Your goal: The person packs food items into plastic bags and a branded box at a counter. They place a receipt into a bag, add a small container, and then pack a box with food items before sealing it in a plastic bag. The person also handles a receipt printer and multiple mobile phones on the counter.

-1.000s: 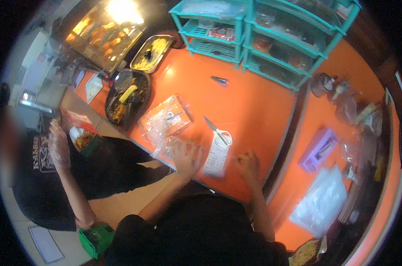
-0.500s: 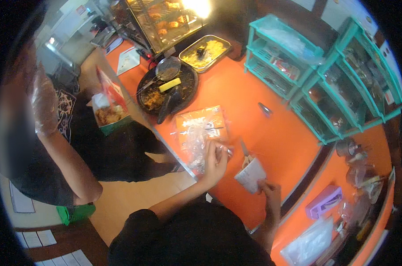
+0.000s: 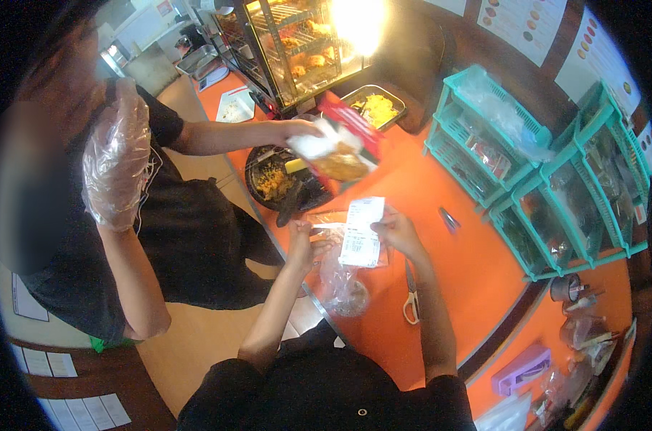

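Observation:
A printed white receipt [image 3: 360,241] is pinched at its right edge by my right hand [image 3: 398,233]. My left hand [image 3: 304,246] is closed beside the receipt's left side, with a thin white strip at its fingertips. Under the receipt lies a clear plastic bag [image 3: 344,293] with something round at its lower end, partly hidden. Scissors with pale handles [image 3: 411,305] rest on the orange counter [image 3: 477,287], next to my right forearm. Beyond my hands, a co-worker's hand [image 3: 301,131] holds out a red and white packet [image 3: 337,154] with browned food showing.
Behind my left hand stands a dark round mortar [image 3: 258,190] with food scraps and a pestle. A metal tray of yellow food [image 3: 376,108] sits near the lit display case [image 3: 290,54]. Teal racks [image 3: 498,144] line the back right. A purple holder [image 3: 521,370] stands lower right.
The receipt has risen from the lower right to between my hands and now hangs open. My left hand has left the plastic bag. The co-worker's packet has swung over the mortar. The scissors are uncovered.

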`<state>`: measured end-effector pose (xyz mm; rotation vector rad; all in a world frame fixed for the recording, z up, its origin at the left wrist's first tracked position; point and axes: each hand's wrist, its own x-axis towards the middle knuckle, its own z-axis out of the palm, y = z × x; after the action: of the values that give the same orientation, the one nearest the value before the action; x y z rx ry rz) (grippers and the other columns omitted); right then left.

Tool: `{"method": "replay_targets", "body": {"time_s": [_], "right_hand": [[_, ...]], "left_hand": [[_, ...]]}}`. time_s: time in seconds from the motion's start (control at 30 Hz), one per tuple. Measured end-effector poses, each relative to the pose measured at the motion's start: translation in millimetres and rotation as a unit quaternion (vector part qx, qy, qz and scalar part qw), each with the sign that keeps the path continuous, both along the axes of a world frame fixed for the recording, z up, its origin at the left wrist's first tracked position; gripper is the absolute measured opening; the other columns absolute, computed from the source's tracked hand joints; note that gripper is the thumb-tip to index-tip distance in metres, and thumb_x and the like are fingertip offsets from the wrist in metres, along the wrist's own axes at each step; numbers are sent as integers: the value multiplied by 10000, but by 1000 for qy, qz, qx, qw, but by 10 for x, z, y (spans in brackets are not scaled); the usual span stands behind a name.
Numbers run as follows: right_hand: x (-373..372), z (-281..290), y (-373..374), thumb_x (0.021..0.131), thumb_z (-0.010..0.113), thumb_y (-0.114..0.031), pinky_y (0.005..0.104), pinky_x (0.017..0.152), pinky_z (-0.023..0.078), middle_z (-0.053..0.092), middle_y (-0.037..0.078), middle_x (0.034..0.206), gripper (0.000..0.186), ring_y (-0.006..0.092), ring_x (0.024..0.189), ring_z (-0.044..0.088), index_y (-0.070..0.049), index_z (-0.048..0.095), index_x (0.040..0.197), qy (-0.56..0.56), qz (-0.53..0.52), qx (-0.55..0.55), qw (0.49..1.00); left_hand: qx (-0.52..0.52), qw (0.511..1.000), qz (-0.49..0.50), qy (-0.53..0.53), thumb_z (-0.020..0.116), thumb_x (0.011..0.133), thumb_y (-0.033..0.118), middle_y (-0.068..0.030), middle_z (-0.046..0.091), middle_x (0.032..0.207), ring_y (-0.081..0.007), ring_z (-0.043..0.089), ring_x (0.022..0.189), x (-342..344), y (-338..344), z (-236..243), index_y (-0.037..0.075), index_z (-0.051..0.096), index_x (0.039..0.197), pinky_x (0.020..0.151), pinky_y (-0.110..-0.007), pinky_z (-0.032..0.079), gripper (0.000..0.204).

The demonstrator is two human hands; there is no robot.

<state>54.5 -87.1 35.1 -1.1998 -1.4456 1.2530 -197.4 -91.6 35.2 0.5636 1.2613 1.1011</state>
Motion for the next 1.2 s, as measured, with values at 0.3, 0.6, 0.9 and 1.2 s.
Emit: {"method": "replay_targets", "body": {"time_s": [0.3,0.6,0.9,1.2], "right_hand": [[-25,-1184,480,662,857,-272,384,627,544,658,153,960,373,264,674,654,40,675,754,-341,-118,215,908],[224,-1509,-27,812,787,-230,350,503,425,561,24,649,358,135,560,536,-59,500,683,-57,-258,-12,964],[-880,-459,-838,999,554,-340,311,764,492,649,95,1022,356,175,937,609,0,610,1090,-18,53,-261,964],[-1184,485,-1155,859,723,-152,327,897,498,618,126,1161,527,187,1043,606,21,495,1301,156,-150,-175,960]], "left_hand": [[113,819,-19,563,559,884,248,-263,462,1169,-450,581,924,-12,-9,-950,22,502,1068,784,-515,471,297],[-49,986,-36,153,713,846,125,-61,518,691,-136,515,531,-548,215,-1277,73,418,993,414,-297,399,334],[-68,993,-97,11,581,872,101,-35,502,663,-118,465,470,-591,116,-1049,93,441,1020,373,-256,354,203],[-51,993,-98,39,513,841,88,-30,548,652,-124,484,477,-847,311,-1231,82,557,837,385,-272,374,45]]}}
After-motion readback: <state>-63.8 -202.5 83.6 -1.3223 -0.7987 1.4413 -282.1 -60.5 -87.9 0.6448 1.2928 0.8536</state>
